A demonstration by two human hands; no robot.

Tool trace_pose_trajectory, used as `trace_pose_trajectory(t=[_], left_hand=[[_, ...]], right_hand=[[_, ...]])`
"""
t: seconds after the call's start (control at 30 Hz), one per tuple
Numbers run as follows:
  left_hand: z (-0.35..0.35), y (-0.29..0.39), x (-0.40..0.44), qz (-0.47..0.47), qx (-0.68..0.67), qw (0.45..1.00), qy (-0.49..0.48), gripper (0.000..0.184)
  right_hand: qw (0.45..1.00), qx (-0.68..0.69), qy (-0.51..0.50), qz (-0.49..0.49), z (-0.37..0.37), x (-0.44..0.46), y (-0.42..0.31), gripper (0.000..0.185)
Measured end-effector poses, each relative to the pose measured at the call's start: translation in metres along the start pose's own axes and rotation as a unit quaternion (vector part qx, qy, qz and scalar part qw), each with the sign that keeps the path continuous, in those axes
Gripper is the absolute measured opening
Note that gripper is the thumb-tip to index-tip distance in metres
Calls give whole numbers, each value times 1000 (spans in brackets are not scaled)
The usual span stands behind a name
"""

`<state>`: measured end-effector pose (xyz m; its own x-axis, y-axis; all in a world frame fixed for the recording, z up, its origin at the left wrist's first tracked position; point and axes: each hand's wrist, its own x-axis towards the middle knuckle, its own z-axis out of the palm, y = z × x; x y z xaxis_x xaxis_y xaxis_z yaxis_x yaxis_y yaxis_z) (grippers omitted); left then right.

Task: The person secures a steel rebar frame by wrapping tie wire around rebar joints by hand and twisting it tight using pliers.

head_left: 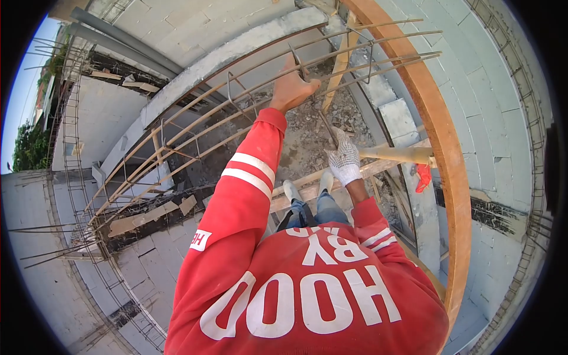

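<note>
A long cage of rebar (195,126) with square stirrups spans the space in front of me. My left hand (293,87), bare, is closed on the cage's bars beside a stirrup near its right part. Lower and to the right, my right hand (344,157) wears a white dotted knit glove. Its fingers are wrapped around a slim dark metal tool (324,122), whose far end points up toward the bars below my left hand. The tool's tip is too small to make out, so I cannot tell whether it touches the cage.
A curved-looking wooden beam (441,127) runs down the right side. Planks (307,194) lie near my feet, above rubble (299,142). Light block walls (177,26) surround me, with grey pipes (127,47) at upper left and more rebar (74,118) at far left. Something red (423,176) hangs by a pole.
</note>
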<state>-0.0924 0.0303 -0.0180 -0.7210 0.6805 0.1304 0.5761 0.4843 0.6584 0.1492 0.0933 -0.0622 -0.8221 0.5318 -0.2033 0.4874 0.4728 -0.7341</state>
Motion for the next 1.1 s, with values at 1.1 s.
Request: trace_pose_trajectory(t=[1.1], left_hand=[[-10, 11, -12, -53, -206, 977, 35, 56]], right_hand=[[702, 583, -367, 178, 49, 32, 116, 44]])
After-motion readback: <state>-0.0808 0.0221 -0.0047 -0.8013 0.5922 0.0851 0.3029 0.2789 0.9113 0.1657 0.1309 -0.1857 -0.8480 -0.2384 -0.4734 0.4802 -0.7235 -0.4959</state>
